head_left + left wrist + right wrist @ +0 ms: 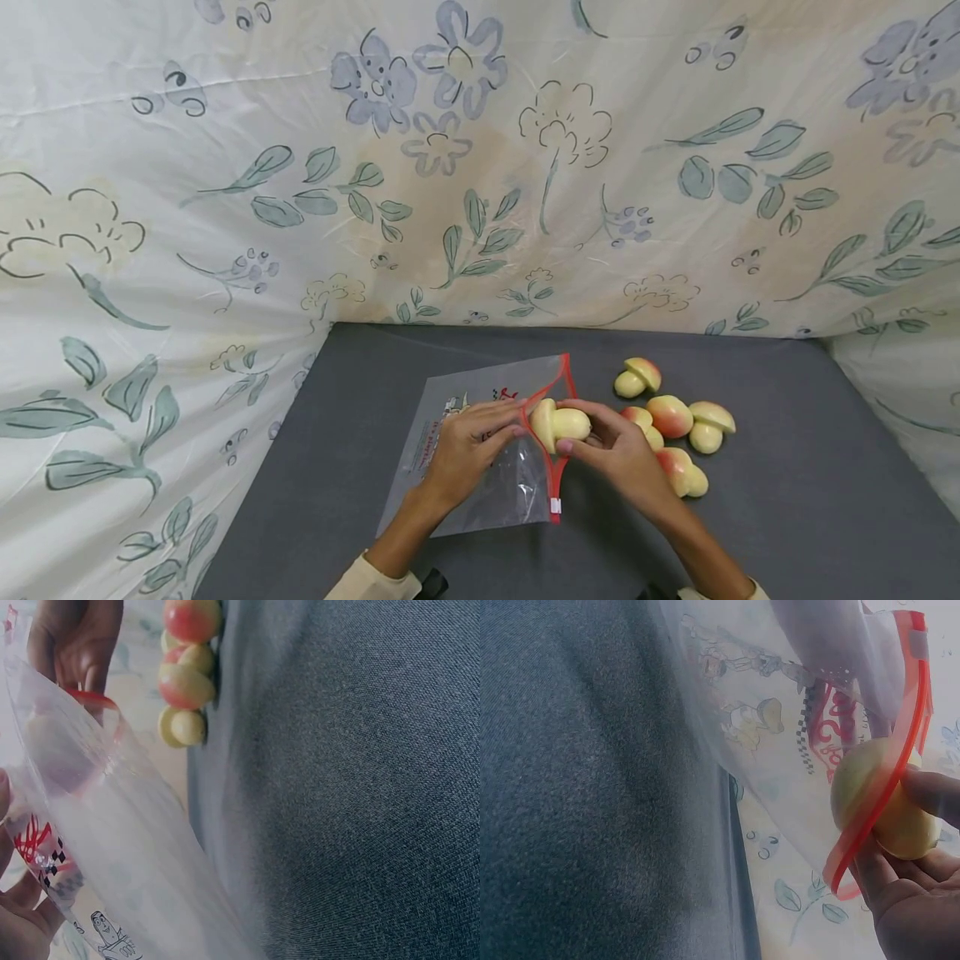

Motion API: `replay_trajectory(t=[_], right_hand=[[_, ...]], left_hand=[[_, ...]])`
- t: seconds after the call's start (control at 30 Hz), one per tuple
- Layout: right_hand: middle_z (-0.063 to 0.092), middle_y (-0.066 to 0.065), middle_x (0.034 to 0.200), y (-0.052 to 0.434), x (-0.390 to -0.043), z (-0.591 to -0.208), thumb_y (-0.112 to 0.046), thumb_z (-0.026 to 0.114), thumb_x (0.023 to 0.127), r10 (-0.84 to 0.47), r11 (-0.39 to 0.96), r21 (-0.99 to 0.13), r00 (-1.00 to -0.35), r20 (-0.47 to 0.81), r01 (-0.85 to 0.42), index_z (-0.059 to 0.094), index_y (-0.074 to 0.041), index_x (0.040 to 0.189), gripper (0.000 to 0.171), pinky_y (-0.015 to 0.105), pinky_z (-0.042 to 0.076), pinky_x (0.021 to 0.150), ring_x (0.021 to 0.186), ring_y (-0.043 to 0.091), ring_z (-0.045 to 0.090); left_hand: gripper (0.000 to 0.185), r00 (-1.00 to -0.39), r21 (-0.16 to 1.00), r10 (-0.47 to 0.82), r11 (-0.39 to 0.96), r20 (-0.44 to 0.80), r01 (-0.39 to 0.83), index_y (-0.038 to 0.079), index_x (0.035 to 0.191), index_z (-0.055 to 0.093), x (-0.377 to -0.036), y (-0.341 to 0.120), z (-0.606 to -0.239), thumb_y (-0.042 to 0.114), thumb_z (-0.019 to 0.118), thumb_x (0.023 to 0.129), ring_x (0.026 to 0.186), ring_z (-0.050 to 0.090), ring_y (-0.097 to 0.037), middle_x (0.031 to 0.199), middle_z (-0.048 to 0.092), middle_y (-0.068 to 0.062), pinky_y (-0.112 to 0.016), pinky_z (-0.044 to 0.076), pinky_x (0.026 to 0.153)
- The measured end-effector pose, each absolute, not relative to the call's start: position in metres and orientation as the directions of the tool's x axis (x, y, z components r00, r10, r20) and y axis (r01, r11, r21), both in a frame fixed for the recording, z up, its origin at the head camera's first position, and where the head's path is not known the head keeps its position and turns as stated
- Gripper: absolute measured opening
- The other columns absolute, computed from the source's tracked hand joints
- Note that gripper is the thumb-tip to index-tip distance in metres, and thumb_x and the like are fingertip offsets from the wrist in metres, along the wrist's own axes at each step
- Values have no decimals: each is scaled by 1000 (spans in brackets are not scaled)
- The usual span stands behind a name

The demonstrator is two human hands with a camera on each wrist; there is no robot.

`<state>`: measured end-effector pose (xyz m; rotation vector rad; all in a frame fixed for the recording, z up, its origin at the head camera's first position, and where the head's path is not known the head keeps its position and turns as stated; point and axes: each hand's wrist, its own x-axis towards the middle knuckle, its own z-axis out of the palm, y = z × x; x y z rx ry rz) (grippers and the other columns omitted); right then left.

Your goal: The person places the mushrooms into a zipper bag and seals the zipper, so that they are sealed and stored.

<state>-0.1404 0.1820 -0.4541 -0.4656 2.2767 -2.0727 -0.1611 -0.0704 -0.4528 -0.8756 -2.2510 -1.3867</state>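
Note:
A clear zip bag (pixel 517 492) with a red zip edge and printed figures is held with its mouth spread toward the right. My left hand (pixel 467 446) grips the bag near its opening, thumb and fingers on the plastic. In my right hand (pixel 621 454) is a pale yellow toy mushroom (pixel 572 423), pinched between thumb and fingers. The mushroom's cap end is inside the red-edged mouth, as the right wrist view also shows with the mushroom (pixel 862 780) partly behind the clear plastic. Its stem end remains outside, against the fingers.
Several more yellow-and-red toy mushrooms lie grouped on the dark grey table (pixel 795 467) right of the bag, one mushroom (pixel 637 377) a little behind the others. A white zip slider (pixel 555 506) sits at the bag's near corner. Flowered cloth (pixel 480 167) hangs behind and at both sides.

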Motion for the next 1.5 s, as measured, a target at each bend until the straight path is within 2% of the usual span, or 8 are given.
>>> replay_trajectory(t=[0.27,0.53,0.7,0.77,0.93,1.23,1.37,1.5], right_hand=[[62,20,140,179,-142,-453,-2,80,94,-232,52,-977,-954,189,-206,60,1,145,54,28,63,90,109,14,72],[59,31,145,180,-141,-455,-1,77,96,-227,53,-971,-950,215,-233,58,5,144,52,26,59,98,128,14,67],[63,26,142,181,-140,-457,0,77,95,-222,61,-965,-946,236,-255,58,7,143,52,26,60,97,127,17,68],[66,20,141,182,-140,-457,1,77,95,-218,55,-962,-943,251,-269,58,9,143,52,27,59,99,127,19,68],[71,3,136,187,-137,-458,4,77,94,-200,16,-965,-946,254,-262,59,7,142,51,30,60,98,127,20,69],[64,27,141,201,-130,-457,8,73,95,-179,-7,-961,-945,274,-278,57,8,143,51,32,61,98,128,21,69],[66,22,140,210,-127,-459,8,73,96,-150,17,-962,-952,266,-271,57,7,143,50,27,60,97,127,18,69],[71,11,137,221,-124,-462,11,72,94,-125,11,-960,-953,275,-279,56,11,142,50,26,60,96,123,16,71]], left_hand=[[30,-757,693,279,305,591,653,10,122,81,-160,-70,-452,18,82,93,123,72,-18,126,77,-2,-38,59,102],[26,-749,693,250,283,614,663,10,121,81,-162,-71,-455,14,80,96,120,73,-22,125,78,-1,-37,61,98],[22,-743,699,226,254,630,669,10,119,83,-162,-71,-454,14,78,97,113,75,-21,123,79,-3,-23,60,73],[21,-741,700,219,244,635,672,9,118,83,-162,-71,-453,14,78,98,100,75,-17,123,79,-5,-20,56,63],[22,-742,710,210,217,637,670,7,119,82,-161,-72,-452,11,77,98,78,66,-10,123,78,-9,-19,52,53],[23,-762,725,209,234,613,648,10,121,82,-160,-73,-451,14,77,98,83,68,-11,125,78,-7,-20,53,53],[23,-766,725,212,246,607,643,12,120,82,-160,-74,-452,16,78,98,93,71,-13,126,78,-6,-20,54,55],[22,-748,707,216,243,628,664,10,119,82,-160,-74,-452,13,77,98,84,69,-12,124,78,-9,-18,53,53]])
